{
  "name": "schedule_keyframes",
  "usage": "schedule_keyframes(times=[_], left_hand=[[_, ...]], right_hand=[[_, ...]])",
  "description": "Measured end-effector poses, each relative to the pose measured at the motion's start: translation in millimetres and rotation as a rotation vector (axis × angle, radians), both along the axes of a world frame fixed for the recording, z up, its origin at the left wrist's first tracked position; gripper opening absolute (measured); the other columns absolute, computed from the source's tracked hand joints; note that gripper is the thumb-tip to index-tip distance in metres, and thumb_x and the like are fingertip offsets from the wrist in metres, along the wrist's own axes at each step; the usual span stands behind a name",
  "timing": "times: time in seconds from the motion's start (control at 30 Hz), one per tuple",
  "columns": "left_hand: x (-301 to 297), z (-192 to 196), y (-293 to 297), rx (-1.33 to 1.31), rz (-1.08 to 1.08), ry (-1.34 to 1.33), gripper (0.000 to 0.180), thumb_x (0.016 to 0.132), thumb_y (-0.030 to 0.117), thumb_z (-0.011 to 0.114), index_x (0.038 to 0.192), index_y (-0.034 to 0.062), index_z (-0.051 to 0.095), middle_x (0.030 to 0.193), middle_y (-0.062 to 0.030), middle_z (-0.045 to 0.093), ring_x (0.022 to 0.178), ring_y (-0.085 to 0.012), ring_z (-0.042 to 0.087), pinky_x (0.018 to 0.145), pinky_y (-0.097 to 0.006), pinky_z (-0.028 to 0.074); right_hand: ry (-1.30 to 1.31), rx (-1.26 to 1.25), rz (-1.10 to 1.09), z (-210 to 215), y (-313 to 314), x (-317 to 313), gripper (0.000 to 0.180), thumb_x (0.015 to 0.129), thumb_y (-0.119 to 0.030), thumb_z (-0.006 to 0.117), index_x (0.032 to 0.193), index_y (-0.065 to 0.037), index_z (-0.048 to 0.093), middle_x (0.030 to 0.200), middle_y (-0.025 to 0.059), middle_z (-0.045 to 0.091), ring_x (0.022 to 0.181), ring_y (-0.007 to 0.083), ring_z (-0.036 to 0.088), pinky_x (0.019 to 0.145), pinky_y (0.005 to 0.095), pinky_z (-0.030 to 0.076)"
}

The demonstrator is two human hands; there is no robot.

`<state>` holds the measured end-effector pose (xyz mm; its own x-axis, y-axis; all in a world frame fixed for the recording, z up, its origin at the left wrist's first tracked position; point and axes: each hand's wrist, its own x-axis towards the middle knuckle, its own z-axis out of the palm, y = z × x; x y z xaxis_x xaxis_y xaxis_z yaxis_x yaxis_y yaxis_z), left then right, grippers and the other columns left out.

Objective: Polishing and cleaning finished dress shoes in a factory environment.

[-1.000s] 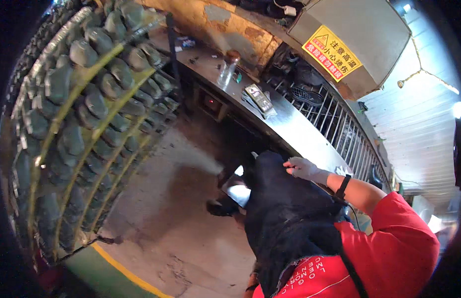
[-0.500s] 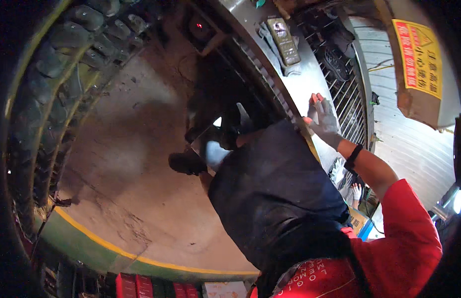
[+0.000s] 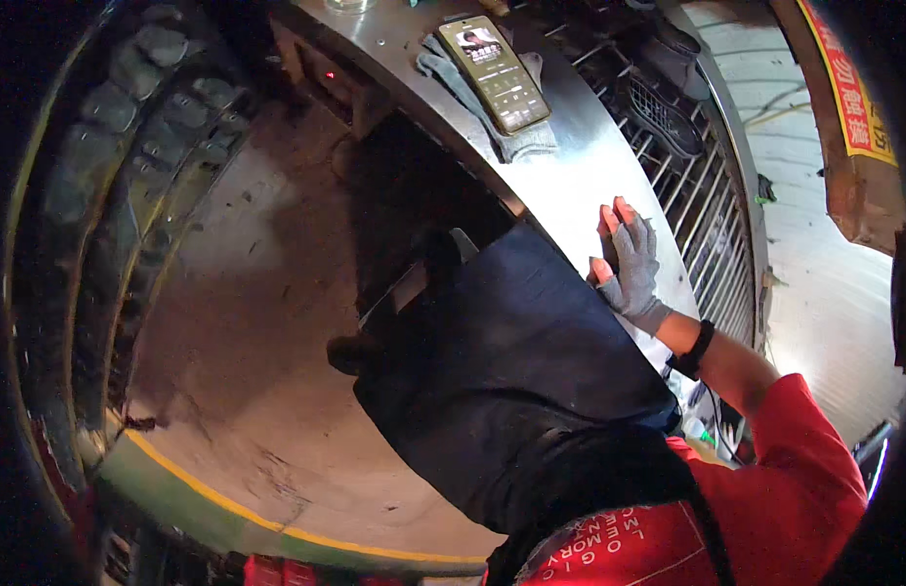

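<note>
My right hand (image 3: 631,262) wears a grey glove with bare fingertips. It rests palm down on the shiny metal bench (image 3: 589,181), fingers apart, holding nothing. Beyond it a phone (image 3: 494,76) with a lit screen lies on a folded grey cloth or glove (image 3: 523,145) on the same bench. To the hand's right run the metal bars of a rack (image 3: 712,244). A dark shoe (image 3: 660,117) sits on those bars. My left hand does not show.
A brown housing (image 3: 863,200) with a warning label hangs at the upper right. Racks of dark shoe-shaped forms (image 3: 130,107) stand along the left. A dark apron (image 3: 511,342) covers my lap. A small box with a red light (image 3: 331,76) sits under the bench.
The view has shifted, so the bench and phone appear larger and farther left. My right hand stays on the bench with its fingers apart. Another person's gloved hand at the lower right no longer shows clearly.
</note>
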<state>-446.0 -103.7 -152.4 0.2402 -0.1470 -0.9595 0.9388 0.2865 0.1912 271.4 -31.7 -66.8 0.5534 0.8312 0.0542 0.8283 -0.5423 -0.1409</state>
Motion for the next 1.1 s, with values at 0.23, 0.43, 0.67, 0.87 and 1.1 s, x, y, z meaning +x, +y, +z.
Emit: schedule_keyframes(times=[0.23, 0.43, 0.67, 0.87, 1.1], left_hand=[[27.7, -26.5, -71.9, 0.317, -0.063, -0.088, 0.024, 0.102, 0.028, 0.062, 0.119, 0.0124, 0.067, 0.092, -0.0078, 0.071, 0.079, -0.017, 0.069, 0.066, -0.033, 0.054], [45.3, -32.2, -69.4, 0.664, -0.229, -0.151, 0.023, 0.102, 0.028, 0.062, 0.118, 0.0124, 0.067, 0.092, -0.0077, 0.071, 0.08, -0.0168, 0.069, 0.067, -0.032, 0.054], [154.2, 90.6, 66.1, 1.028, 0.919, -0.161, 0.031, 0.102, 0.036, 0.067, 0.111, 0.0062, 0.067, 0.089, -0.0006, 0.065, 0.082, -0.0116, 0.062, 0.07, -0.03, 0.049], [262.6, 174.6, 73.9, 1.46, 0.449, -0.341, 0.033, 0.104, 0.036, 0.064, 0.103, 0.0032, 0.066, 0.085, -0.0053, 0.065, 0.086, -0.0187, 0.065, 0.072, -0.036, 0.051], [267.5, 166.3, 88.8, 1.651, 0.132, -0.406, 0.029, 0.098, 0.027, 0.067, 0.089, 0.001, 0.06, 0.081, -0.0224, 0.063, 0.072, -0.0355, 0.063, 0.067, -0.047, 0.049]], right_hand=[[-0.003, 0.186, 0.04, 12.9, -5.3, -1.0, 0.069, 0.094, -0.034, 0.065, 0.153, -0.004, 0.048, 0.154, 0.0243, 0.045, 0.133, 0.0425, 0.048, 0.111, 0.0514, 0.036], [0.134, 0.394, 0.053, 12.1, -27.3, -4.1, 0.061, 0.09, -0.036, 0.068, 0.14, -0.002, 0.06, 0.147, 0.0248, 0.05, 0.135, 0.0436, 0.046, 0.111, 0.0516, 0.038], [0.493, 0.394, -0.021, 28.6, -52.3, 28.5, 0.041, 0.092, -0.036, 0.067, 0.121, -0.009, 0.072, 0.123, 0.0188, 0.07, 0.117, 0.0363, 0.064, 0.095, 0.0477, 0.05], [0.566, 0.012, 0.462, 74.9, -52.4, -26.1, 0.04, 0.092, -0.046, 0.069, 0.095, -0.007, 0.066, 0.086, 0.0198, 0.068, 0.087, 0.0415, 0.068, 0.074, 0.0524, 0.05], [0.533, 0.235, 0.531, 38.5, -59.0, -52.5, 0.037, 0.095, -0.036, 0.065, 0.118, -0.008, 0.067, 0.102, 0.0193, 0.073, 0.097, 0.0401, 0.07, 0.085, 0.0482, 0.055]])
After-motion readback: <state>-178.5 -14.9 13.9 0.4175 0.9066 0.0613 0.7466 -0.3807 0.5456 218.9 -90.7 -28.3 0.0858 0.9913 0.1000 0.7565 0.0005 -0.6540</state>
